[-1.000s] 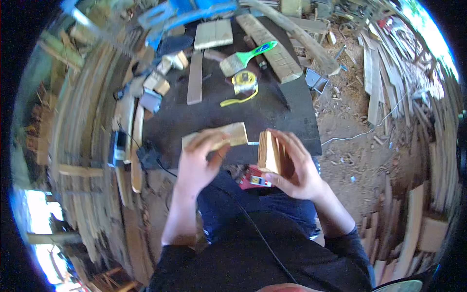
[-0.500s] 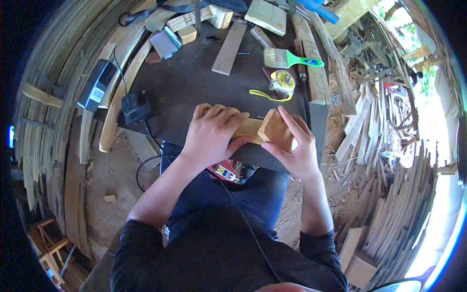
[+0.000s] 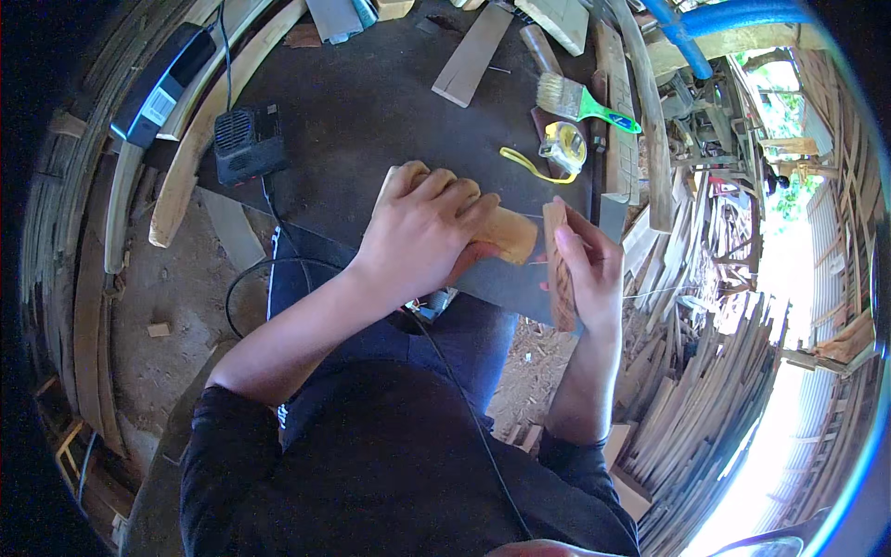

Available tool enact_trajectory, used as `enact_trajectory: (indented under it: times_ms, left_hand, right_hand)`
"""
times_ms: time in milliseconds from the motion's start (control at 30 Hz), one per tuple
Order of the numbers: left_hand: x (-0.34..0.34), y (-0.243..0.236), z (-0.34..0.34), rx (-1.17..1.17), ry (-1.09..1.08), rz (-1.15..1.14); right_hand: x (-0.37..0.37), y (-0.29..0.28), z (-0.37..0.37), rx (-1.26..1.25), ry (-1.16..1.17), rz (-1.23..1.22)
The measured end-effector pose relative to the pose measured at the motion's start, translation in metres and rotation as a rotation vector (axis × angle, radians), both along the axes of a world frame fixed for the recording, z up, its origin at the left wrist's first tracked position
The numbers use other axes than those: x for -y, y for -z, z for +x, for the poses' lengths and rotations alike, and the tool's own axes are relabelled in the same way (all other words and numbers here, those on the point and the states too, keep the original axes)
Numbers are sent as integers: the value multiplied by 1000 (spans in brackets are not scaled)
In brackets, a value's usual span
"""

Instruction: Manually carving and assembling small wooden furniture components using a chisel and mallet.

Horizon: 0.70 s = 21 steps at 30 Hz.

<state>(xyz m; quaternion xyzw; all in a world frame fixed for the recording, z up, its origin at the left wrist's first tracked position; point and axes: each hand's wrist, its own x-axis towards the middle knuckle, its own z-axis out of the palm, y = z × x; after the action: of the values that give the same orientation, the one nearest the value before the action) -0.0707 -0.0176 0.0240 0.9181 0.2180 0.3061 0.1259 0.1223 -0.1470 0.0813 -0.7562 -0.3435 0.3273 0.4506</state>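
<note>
Near the front edge of the dark tabletop, my left hand (image 3: 422,218) is closed over a pale wooden block (image 3: 509,234), whose rounded end sticks out past the fingers to the right. My right hand (image 3: 594,269) grips a flat piece of wood (image 3: 560,269) on edge, thumb on one face and fingers behind. A gap separates this flat piece from the block's end. Beyond the hands lie a yellow tape measure (image 3: 563,147) with its strap and a green-handled paintbrush (image 3: 585,102). The underside of the block is hidden by my left hand.
A black adapter box (image 3: 249,144) with a cable stands at the table's left, by curved wooden pieces (image 3: 181,186). A thin board (image 3: 473,58) lies at the back. Long timber (image 3: 624,102) runs along the right edge. Stacked wood strips (image 3: 705,399) fill the right side.
My right hand has drawn the flat wooden piece away from the block, to the right, and turned it on edge. The block's end now shows. The view has shifted.
</note>
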Motion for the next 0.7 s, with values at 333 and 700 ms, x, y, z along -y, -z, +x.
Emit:
enact_trajectory:
  times_ms: [333, 700]
  left_hand:
    - [6, -5, -2, -64, 18, -104]
    - [1, -4, -4, 33, -12, -22]
  right_hand:
    - [-3, 5, -26, 498, -56, 39]
    - [-16, -5, -59, 950, -83, -46]
